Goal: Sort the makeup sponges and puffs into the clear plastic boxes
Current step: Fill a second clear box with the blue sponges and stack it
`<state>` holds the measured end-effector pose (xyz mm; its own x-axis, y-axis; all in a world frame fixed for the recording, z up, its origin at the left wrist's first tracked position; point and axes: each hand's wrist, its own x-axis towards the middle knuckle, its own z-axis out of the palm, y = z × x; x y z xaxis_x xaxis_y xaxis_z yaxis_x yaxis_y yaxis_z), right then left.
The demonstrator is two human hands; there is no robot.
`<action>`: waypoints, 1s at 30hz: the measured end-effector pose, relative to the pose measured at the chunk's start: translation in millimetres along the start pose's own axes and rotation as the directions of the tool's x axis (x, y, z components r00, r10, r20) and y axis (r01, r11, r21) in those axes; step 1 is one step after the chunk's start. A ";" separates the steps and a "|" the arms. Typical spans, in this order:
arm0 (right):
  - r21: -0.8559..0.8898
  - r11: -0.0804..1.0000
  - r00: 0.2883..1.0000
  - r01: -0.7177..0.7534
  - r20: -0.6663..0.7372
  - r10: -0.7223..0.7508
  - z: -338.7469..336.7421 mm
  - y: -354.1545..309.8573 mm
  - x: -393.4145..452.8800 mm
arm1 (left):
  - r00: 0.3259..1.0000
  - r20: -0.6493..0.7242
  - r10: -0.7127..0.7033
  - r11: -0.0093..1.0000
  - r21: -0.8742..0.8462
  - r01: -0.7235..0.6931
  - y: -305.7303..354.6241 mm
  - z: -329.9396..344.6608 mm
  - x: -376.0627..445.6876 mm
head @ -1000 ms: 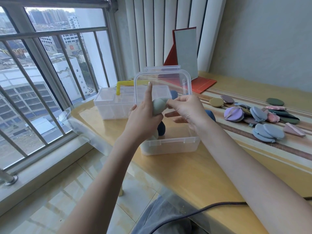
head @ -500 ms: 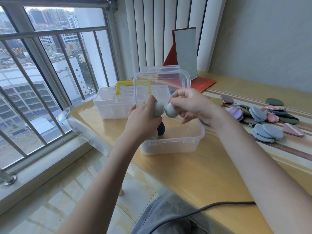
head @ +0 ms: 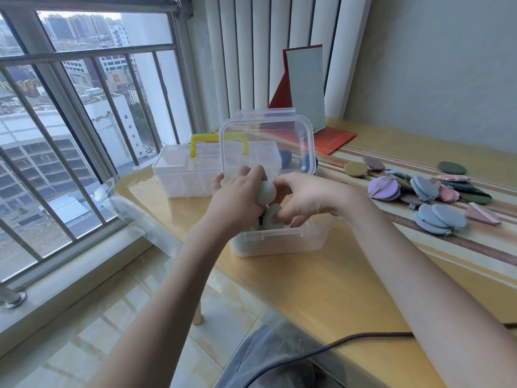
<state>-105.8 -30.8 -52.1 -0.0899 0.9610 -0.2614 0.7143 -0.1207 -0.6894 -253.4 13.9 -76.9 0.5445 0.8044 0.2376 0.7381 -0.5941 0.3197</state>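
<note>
Head view shows both hands over the open clear box (head: 279, 243) at the worktop (head: 321, 289) edge. The left hand (head: 237, 200) has its grip closed around a pale green sponge (head: 265, 193); the right hand (head: 305, 198) pinches a second green sponge (head: 270, 217) just below it, over the box's inside. The loose puffs (head: 436, 217) lie at 3 o'clock from the box, well apart. The risk, as I judge it: the two sponges touch, so releasing one may push the other over the front wall, because the box already holds sponges and stands near the edge.
</note>
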 end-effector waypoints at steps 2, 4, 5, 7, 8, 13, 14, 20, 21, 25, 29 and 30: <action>-0.006 1.000 1.000 0.004 0.006 -0.004 -0.3 0.5 0.1 | 1.000 0.019 0.006 1.000 0.025 -0.006 1.3 -0.7 1.4; -0.006 1.000 1.000 0.005 0.016 -0.005 -1.1 0.7 -0.5 | 1.000 0.027 0.013 0.999 0.043 -0.014 3.1 -2.3 3.0; -0.004 1.000 1.000 0.005 0.022 -0.005 -1.3 0.4 -0.9 | 1.000 0.014 0.022 0.999 0.042 -0.023 3.6 -2.7 3.5; -0.004 1.000 0.999 0.006 0.033 -0.005 -1.1 0.2 -1.1 | 0.999 -0.042 0.032 0.999 0.004 -0.032 2.3 -2.8 3.8; -0.003 1.000 0.999 0.004 0.034 -0.004 -0.7 0.2 -0.7 | 0.997 -0.075 0.026 0.999 -0.033 -0.029 1.1 -2.6 3.7; 0.074 0.997 0.999 0.034 -0.028 -0.032 3.7 -0.4 0.4 | 0.982 -0.188 0.030 0.990 -0.131 -0.056 -1.4 0.4 1.8; 0.076 0.996 0.998 0.041 -0.047 -0.037 5.5 -0.4 0.7 | 0.981 -0.193 0.033 0.989 -0.134 -0.060 -2.2 1.3 2.4; 0.035 0.996 0.986 0.086 -0.147 -0.080 15.5 -0.7 2.6 | 0.977 -0.211 0.039 0.981 -0.178 -0.078 -3.2 3.2 5.4; 0.044 0.995 0.984 0.086 -0.158 -0.078 15.7 -0.2 3.5 | 0.975 -0.223 0.018 0.972 -0.224 -0.069 -3.4 2.3 5.0; 0.078 0.995 0.987 0.066 -0.150 -0.054 13.3 1.5 2.6 | 0.962 -0.248 -0.113 0.887 -0.461 -0.015 -5.9 -1.7 1.5; 0.165 0.984 0.993 0.061 -0.106 -0.044 11.7 3.0 2.6 | 0.936 -0.216 -0.277 0.735 -0.676 0.061 -15.6 -3.3 -2.0; 0.188 0.980 0.994 0.068 -0.097 -0.050 11.8 3.2 3.2 | 0.930 -0.206 -0.303 0.704 -0.707 0.073 -18.5 -3.0 -3.6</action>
<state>-112.0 -31.1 -63.2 -0.0580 0.9854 -0.1601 0.5632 -0.1001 -0.8202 -270.2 22.0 -80.9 0.2009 0.9283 0.3130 0.2777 -0.3604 0.8905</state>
